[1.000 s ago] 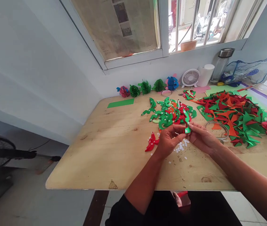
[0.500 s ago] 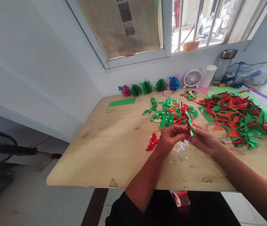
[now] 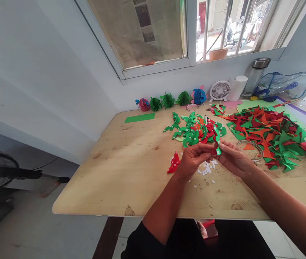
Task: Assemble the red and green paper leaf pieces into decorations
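Between both hands, a red and green paper cutout [image 3: 218,148] with small white squares on it stands raised above the table. My left hand [image 3: 195,159] pinches its red side, thumb and fingers closed. From the other side my right hand [image 3: 235,157] grips the green edge with its fingertips. Just beneath the hands lie many white paper bits [image 3: 207,168]. A red cutout [image 3: 173,163] dotted with white squares rests left of my left hand. Beyond the hands is a heap of green, red and orange cutouts [image 3: 192,133], also dotted white.
On the right a large pile of paper scraps [image 3: 274,133] spreads out, with a tape roll [image 3: 260,158] at its near edge. Along the wall stand paper balls [image 3: 168,100], a small white fan [image 3: 220,90], a glass bottle [image 3: 255,79] and a clear bag [image 3: 287,84]. A green strip [image 3: 139,117] lies far left.
The red and green cutout has turned slightly in the fingers, showing more of its green face. Both hands stay in nearly the same place.
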Tool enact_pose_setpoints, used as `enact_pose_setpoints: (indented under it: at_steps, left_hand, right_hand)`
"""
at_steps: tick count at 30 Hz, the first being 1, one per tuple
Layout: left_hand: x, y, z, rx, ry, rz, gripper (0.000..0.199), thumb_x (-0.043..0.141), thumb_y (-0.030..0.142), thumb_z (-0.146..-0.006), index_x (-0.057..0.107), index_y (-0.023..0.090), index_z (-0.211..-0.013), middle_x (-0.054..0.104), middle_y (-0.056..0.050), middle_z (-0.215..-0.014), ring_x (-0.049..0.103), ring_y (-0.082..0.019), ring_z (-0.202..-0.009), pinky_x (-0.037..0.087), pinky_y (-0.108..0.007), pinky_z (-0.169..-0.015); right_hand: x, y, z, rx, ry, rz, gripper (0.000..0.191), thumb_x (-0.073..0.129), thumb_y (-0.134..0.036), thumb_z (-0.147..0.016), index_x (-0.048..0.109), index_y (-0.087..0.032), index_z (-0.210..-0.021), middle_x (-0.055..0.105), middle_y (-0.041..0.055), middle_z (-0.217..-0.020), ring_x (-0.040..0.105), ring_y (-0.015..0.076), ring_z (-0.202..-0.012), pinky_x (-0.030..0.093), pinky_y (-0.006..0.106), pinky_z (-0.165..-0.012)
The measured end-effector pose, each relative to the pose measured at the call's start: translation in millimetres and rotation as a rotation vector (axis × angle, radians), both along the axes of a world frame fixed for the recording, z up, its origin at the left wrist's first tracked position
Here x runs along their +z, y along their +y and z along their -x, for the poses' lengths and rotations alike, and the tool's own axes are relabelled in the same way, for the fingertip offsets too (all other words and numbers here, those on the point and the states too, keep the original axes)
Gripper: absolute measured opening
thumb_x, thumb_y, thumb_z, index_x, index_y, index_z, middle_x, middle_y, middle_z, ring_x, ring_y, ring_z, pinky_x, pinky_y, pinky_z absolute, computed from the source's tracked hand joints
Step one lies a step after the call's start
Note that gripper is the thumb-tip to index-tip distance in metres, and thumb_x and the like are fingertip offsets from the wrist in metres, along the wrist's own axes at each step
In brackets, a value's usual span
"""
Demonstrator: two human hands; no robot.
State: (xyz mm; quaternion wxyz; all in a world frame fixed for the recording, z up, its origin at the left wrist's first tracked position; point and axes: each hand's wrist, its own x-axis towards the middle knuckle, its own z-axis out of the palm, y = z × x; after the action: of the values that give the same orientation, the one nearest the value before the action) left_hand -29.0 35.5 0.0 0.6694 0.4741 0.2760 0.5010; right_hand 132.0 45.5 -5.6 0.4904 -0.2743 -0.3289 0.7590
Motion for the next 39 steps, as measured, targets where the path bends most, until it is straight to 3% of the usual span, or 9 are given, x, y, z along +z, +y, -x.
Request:
enact_pose_setpoints:
  at_steps: [7,13,17,22,33,39]
  left_hand:
    - [-1.1,-0.3,0.5,0.052,0.038,-0.06,0.029,0.07,0.026,-0.066,0.065,0.018,-0.094,0.065,-0.004,-0.079,0.059,-0.015,-0.074,0.045,-0.026,-0.065]
    - [-2.1,0.2,-1.2,0.084,0.048,-0.031,0.027,0.066,0.035,-0.07,0.062,0.016,-0.088,0.062,-0.004,-0.08,0.055,-0.013,-0.07,0.045,-0.025,-0.059]
    - [-1.1,-2.2,-5.3,0.102,0.075,-0.001,0.027,0.072,0.032,-0.066,0.059,0.015,-0.083,0.062,-0.002,-0.079,0.055,-0.011,-0.067,0.045,-0.023,-0.06]
    - [-0.3,-2.7,-6.2,0.081,0.043,-0.017,0.028,0.074,0.03,-0.065,0.059,0.016,-0.084,0.062,-0.001,-0.072,0.057,-0.011,-0.066,0.046,-0.023,-0.063]
    - [-1.2,-3.4,-5.8,0.078,0.037,-0.016,0.023,0.074,0.029,-0.065,0.065,0.017,-0.084,0.068,-0.003,-0.078,0.062,-0.014,-0.072,0.051,-0.028,-0.071]
    - [1.1,-2.8,-2.7,0.051,0.047,-0.035,0.024,0.074,0.029,-0.065,0.066,0.017,-0.084,0.064,-0.002,-0.073,0.06,-0.012,-0.068,0.05,-0.025,-0.065]
  right_hand:
    - [-2.0,2.2,0.6,-0.085,-0.126,-0.02,0.01,0.07,-0.029,-0.073,0.064,-0.023,-0.078,0.066,0.0,-0.079,0.058,0.0123,-0.067,0.049,0.027,-0.066]
    - [-2.2,1.1,4.3,-0.123,-0.153,-0.04,0.012,0.073,-0.03,-0.071,0.065,-0.022,-0.074,0.065,-0.0009,-0.072,0.057,0.0108,-0.064,0.048,0.025,-0.064]
    - [0.5,-1.0,7.2,-0.167,-0.188,-0.057,0.013,0.075,-0.03,-0.069,0.065,-0.022,-0.073,0.062,-0.0028,-0.065,0.054,0.0093,-0.059,0.047,0.024,-0.061]
    - [-0.3,0.4,5.1,-0.107,-0.154,-0.039,0.012,0.073,-0.03,-0.071,0.064,-0.021,-0.073,0.063,-0.0018,-0.07,0.056,0.0105,-0.061,0.047,0.025,-0.062]
    - [-2.5,0.9,4.2,-0.068,-0.083,0.016,0.008,0.07,-0.028,-0.073,0.064,-0.023,-0.076,0.063,-0.0004,-0.07,0.056,0.012,-0.06,0.05,0.027,-0.061]
    - [1.6,-1.8,6.3,-0.085,-0.104,-0.04,0.011,0.072,-0.029,-0.072,0.064,-0.023,-0.078,0.064,-0.0018,-0.068,0.056,0.0113,-0.059,0.048,0.025,-0.06]
